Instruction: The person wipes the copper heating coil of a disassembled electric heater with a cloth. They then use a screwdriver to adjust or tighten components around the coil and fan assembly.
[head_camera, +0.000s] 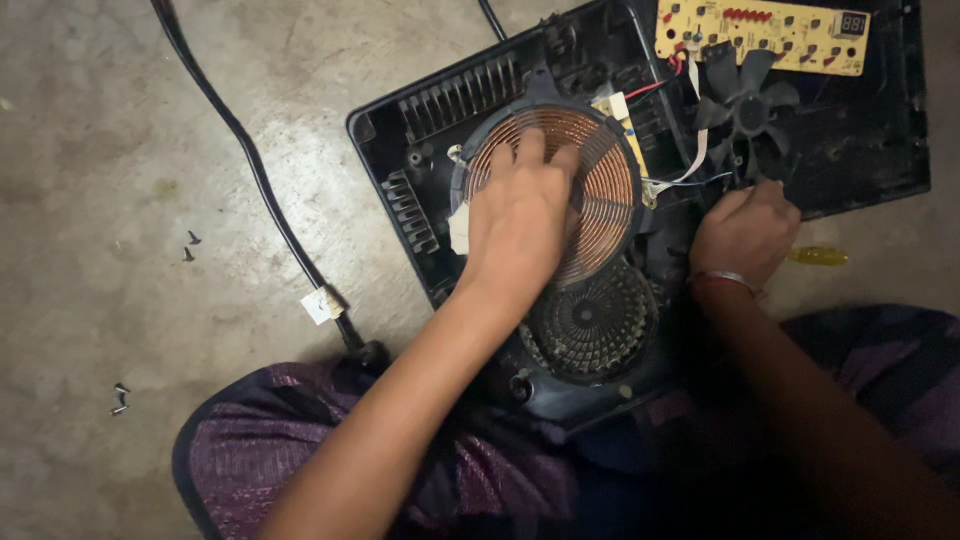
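Fingers (530, 160) of left hand (520, 225) on round, copper-wound coil (610, 190)

Left hand (520, 215) spread flat, palm down; right hand (745, 232) curled.

dim, warm, even light with soft shadows; slight blur throughout, darker toward the lower edge.

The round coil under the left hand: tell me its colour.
Copper-orange, wound in fine rings, on the coil beneath the left hand; the head view shows it.
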